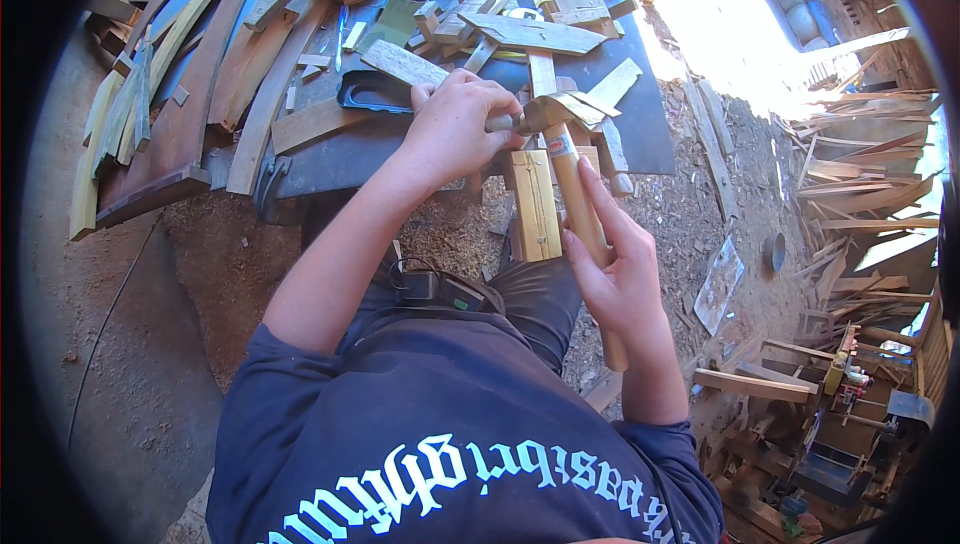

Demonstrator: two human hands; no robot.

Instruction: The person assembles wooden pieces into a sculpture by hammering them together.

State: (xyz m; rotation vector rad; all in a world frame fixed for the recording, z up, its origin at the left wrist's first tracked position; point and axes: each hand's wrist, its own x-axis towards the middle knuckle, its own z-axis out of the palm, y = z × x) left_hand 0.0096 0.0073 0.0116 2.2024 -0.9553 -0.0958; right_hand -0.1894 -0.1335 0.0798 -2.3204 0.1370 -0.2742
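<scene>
My right hand (622,274) is wrapped round the pale wooden handle of a hammer (580,194), thumb along one side and fingers along the other. The hammer's metal head (540,114) is at the table's near edge, beside my left hand (458,129). My left hand is closed, its fingertips curled in by the hammer head; what they hold is hidden. Just below the head, left of the handle, is a yellowish wooden block (537,206) with a dark line along its face and small marks near its ends.
Wood offcuts (530,34) are heaped on the dark table (645,129), with a blue-edged black tray (375,92) near my left hand. Curved wooden frames (165,114) lean at the left. Wood strips (870,184) are piled at the right, above a machine (845,414). Shavings cover the ground.
</scene>
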